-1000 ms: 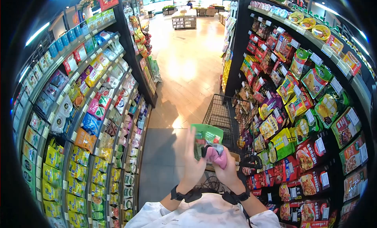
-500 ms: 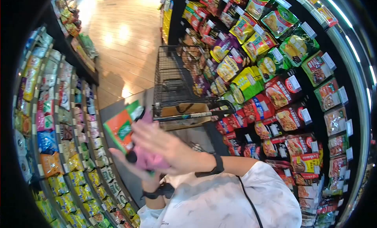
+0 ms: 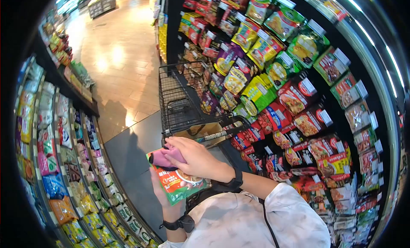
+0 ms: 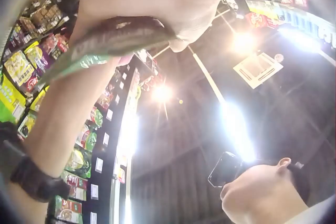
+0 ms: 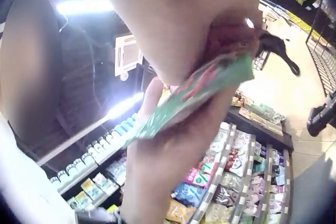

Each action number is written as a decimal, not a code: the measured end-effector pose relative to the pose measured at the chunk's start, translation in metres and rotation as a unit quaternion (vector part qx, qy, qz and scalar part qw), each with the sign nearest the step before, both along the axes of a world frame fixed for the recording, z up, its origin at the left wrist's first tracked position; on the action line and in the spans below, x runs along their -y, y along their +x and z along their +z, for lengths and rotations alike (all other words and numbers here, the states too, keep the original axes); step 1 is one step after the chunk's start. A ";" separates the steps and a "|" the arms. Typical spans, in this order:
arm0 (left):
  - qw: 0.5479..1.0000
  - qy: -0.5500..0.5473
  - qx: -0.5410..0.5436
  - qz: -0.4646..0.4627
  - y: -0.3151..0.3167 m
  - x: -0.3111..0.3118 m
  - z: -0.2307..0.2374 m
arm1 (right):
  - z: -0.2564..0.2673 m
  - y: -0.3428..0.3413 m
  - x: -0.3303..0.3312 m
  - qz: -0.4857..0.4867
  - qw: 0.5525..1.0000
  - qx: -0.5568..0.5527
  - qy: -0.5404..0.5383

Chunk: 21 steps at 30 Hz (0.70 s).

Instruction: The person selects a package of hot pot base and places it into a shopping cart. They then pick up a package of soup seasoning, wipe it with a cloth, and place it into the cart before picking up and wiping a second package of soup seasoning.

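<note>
A green and orange food packet (image 3: 178, 186) with a bowl of food pictured on it lies slanted in front of the person's chest. The left hand (image 3: 159, 189) holds it from below along its left side. Over the packet's upper part, the right hand (image 3: 198, 157) grips a soft pink pouch-like thing (image 3: 162, 158) with black bits at its ends; its exact kind cannot be told. Seen edge-on in the right wrist view, the packet (image 5: 191, 95) is between the two hands. In the left wrist view the packet (image 4: 100, 50) also shows edge-on.
A black wire shopping cart (image 3: 175, 96) with a brown paper bag (image 3: 198, 132) at its handle stands ahead. Hanging food packets fill the right-hand rack (image 3: 294, 96). Sloped shelves of bagged goods (image 3: 51, 162) line the left, and a wooden floor (image 3: 121, 64) leads forward.
The view has swung right towards the hanging packets. The packet has turned so its printed front faces up, and the right hand with the pink thing has come over its upper part.
</note>
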<state>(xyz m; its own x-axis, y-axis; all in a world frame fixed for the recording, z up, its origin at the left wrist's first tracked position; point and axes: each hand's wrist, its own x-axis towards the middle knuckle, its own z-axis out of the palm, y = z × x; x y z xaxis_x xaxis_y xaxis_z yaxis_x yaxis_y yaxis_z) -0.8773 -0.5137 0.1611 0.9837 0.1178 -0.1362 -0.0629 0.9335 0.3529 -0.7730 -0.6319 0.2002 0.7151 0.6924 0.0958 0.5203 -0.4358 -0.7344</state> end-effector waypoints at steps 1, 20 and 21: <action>0.998 0.042 -0.052 0.018 0.001 0.001 -0.002 | -0.005 -0.005 0.006 -0.013 0.998 0.066 0.019; 0.971 0.228 -0.078 0.013 0.029 0.154 0.065 | -0.001 -0.030 0.204 -0.077 0.906 -0.290 0.300; 0.967 0.240 -0.088 0.014 0.030 0.166 0.062 | -0.002 -0.032 0.215 -0.096 0.920 -0.256 0.280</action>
<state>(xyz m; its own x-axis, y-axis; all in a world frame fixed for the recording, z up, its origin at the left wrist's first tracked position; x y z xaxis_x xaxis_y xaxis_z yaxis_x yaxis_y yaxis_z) -0.8477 -0.6797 0.2234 0.9455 0.2361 -0.2242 0.0143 0.6577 0.7531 -0.8054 -0.8473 0.1978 0.8702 0.4925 0.0148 -0.0043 0.0377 -0.9993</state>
